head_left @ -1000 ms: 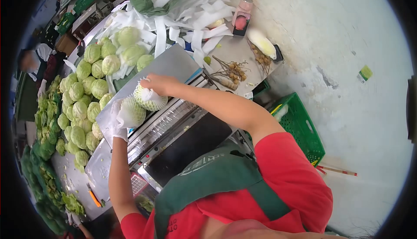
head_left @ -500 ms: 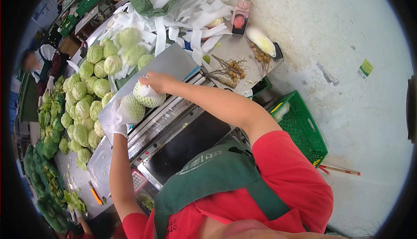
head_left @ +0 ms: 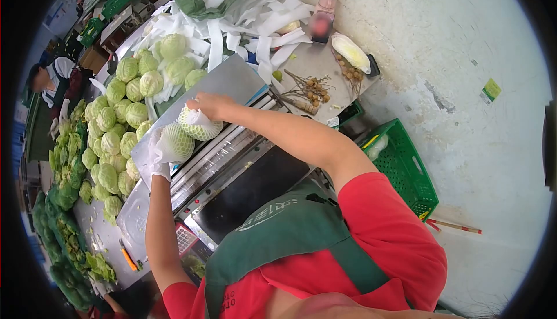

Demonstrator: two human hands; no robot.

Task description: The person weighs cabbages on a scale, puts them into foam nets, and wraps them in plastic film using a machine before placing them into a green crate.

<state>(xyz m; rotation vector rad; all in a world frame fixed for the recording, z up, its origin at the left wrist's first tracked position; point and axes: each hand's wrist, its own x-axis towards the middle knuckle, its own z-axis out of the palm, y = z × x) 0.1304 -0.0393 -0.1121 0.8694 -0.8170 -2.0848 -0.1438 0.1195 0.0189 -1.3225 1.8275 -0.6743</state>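
Head view, left hand: The left hand (head_left: 158,152), in a thin white glove, has its grip closed on the left side of a round pale green cabbage in white foam netting (head_left: 178,143); some fingers are hard to make out against the foam.
Head view, right hand: The bare right hand (head_left: 210,107) has its grip pinching the bunched top of a second netted cabbage (head_left: 200,126), which sits just beside the first.
Netted cabbages: Both are over a slanted grey metal plate (head_left: 229,81), next to the clear film roll (head_left: 217,151) of a wrapping machine with a flat black panel (head_left: 252,194).
Left of the hands: A large heap of unwrapped pale green cabbages (head_left: 110,142) covers part of a grey metal worktop (head_left: 96,226). Nearer the wearer lies an orange-handled tool (head_left: 129,259).
Beyond the hands: Loose strips of white foam (head_left: 272,17) spill around a green sack (head_left: 203,8).
Right of the strips: A pink-capped bottle (head_left: 325,6), a long whitish Chinese cabbage (head_left: 350,53) and bunches of small brown fruit on stems (head_left: 315,91).
Right side: A green perforated plastic crate (head_left: 406,174) stands below the worktop.
Far left: Another person in a dark apron (head_left: 52,95) stands beside leafy greens (head_left: 67,156).
Clothing: The wearer has a red shirt (head_left: 389,220) and a green apron (head_left: 278,226).
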